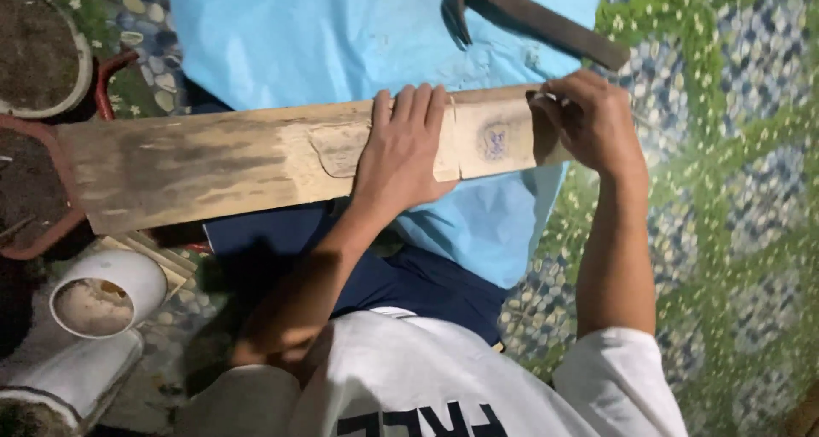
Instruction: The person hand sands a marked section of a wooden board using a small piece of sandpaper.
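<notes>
1. My left hand (pixel 401 151) lies flat, palm down, across the wooden plank (pixel 256 160). Fingers are together and point to 12 o'clock, with the tips curled over the far edge. It's a pressing hold, not a closed grip.
2. My right hand (pixel 589 121) is at the plank's 3 o'clock end, fingers bunched tight and pinched on sth small at the end edge. I can't tell what it is; it's hidden by my fingers.
3. The plank runs 9-to-3 across my lap, over the blue sheet (pixel 341 36) and my dark trousers (pixel 409 283). Its 9 o'clock end juts out past my knee towards the red metal frame (pixel 51 172), w/ no support I can see under it.
4. Risk: that long free end could tip down if my left palm eases off, and the board would then swing or slide off my thighs.
5. Risk: my right fingertips sit right at the end grain, so splinters or a pinch look likely if the plank shifts.
6. Risk: the hammer (pixel 529 14) lies loose on the sheet at 12-1 o'clock, just beyond the plank. A jolt could send it sliding towards my hands.
7. The white pipe pieces (pixel 102 296) at 8 o'clock lie under the overhang and could get knocked.
</notes>
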